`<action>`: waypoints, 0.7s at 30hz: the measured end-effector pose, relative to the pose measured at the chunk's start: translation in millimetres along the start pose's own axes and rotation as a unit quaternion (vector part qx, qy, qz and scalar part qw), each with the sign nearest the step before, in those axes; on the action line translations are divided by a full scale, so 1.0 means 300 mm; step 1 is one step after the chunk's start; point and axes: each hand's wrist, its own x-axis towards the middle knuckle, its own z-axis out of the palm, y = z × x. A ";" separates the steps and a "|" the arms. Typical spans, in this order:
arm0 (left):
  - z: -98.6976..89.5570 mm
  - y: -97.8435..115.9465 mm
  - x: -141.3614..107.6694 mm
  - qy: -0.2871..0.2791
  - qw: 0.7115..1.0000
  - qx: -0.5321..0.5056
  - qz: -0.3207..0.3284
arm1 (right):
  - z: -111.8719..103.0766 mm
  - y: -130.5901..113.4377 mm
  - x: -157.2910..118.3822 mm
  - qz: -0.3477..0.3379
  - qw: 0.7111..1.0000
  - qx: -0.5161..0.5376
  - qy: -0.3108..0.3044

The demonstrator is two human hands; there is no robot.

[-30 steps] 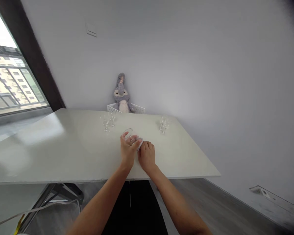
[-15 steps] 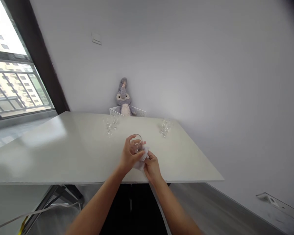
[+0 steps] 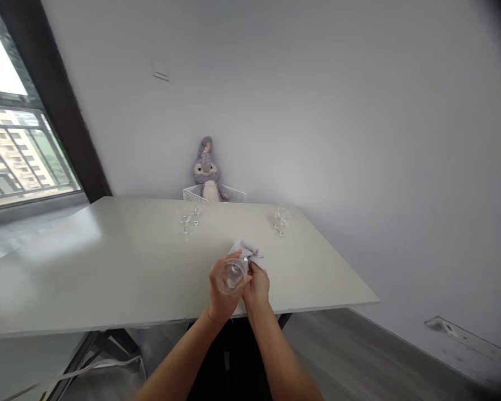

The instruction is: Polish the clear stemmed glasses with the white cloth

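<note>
A clear stemmed glass (image 3: 229,278) is tilted in my left hand (image 3: 222,298), its open rim toward me and the fingers wrapped round the bowl. My right hand (image 3: 258,285) closes on a pale grey cloth (image 3: 248,249) at the foot end of the glass, just above the table's front edge. The cloth and fingers hide the stem and foot. Farther off, two stemmed glasses (image 3: 186,220) stand upright on the left, and a small group of similar glasses (image 3: 280,220) stands on the right.
The white table (image 3: 129,267) spreads wide to the left and ends at a slanted right edge. Behind its far edge, a grey plush toy (image 3: 207,172) sits in a white perforated basket (image 3: 236,195) against the wall. A cable (image 3: 96,365) runs beneath the table at left.
The glass has tipped so its rim faces me and sits lower. The cloth has moved from below the glass to its far side, held by my right hand.
</note>
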 end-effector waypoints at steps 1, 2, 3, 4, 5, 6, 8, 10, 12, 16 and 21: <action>-0.002 -0.003 0.004 0.024 1.000 -0.007 0.010 | -0.003 -0.003 0.001 -0.004 1.000 0.009 0.004; -0.003 -0.008 0.009 0.048 0.999 -0.012 0.022 | -0.005 -0.004 -0.001 -0.004 1.000 0.011 -0.005; -0.003 -0.015 0.013 0.067 0.997 -0.013 0.033 | -0.006 -0.005 -0.007 -0.002 1.000 0.008 -0.026; -0.002 -0.025 0.016 0.076 0.996 -0.011 0.039 | -0.003 -0.005 -0.016 0.000 0.999 0.003 -0.052; -0.001 -0.036 0.018 0.078 0.996 -0.008 0.042 | 0.001 -0.002 -0.025 0.000 0.997 -0.005 -0.075; 0.001 -0.047 0.020 0.077 0.996 -0.005 0.042 | 0.008 0.002 -0.034 -0.003 0.996 -0.014 -0.089; 0.003 -0.068 0.024 0.070 0.997 0.007 0.037 | 0.021 0.013 -0.044 -0.015 0.996 -0.033 -0.083; 0.004 -0.080 0.032 0.064 0.997 0.024 0.023 | 0.025 0.030 -0.042 -0.022 0.996 -0.054 -0.066; 0.002 -0.081 0.050 0.075 0.996 0.034 0.013 | 0.011 0.045 -0.027 -0.037 0.994 -0.092 -0.055; -0.017 -0.068 0.111 0.142 0.989 0.032 0.038 | -0.062 0.026 0.036 -0.121 0.931 -0.329 -0.105; -0.040 -0.067 0.150 0.196 0.974 0.080 0.076 | -0.114 -0.132 0.096 -0.304 0.705 -0.633 -0.104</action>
